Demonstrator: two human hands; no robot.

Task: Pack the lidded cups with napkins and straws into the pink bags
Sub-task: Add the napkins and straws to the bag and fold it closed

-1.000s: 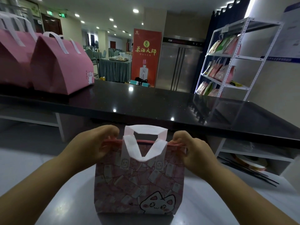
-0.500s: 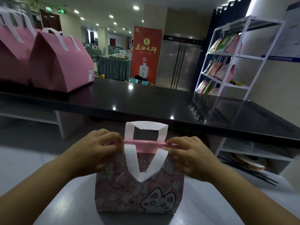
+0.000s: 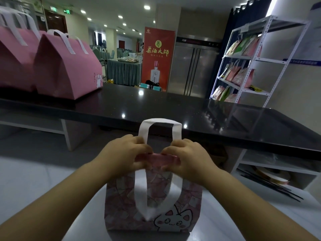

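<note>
Both grips, left hand (image 3: 124, 153) & right hand (image 3: 188, 156), pinch 1 pink bag (image 3: 152, 202) shut; 2 closed bags (image 3: 67, 70) on counter (image 3: 173, 108).

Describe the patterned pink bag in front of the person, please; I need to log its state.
The patterned pink bag stands upright on the pale grey surface, below the black counter. It looks like paper, printed with small card shapes and a white cartoon cat at the lower right. One white strap handle stands up; the other hangs down the front. The left hand and right hand pinch its folded top edge shut.
</note>
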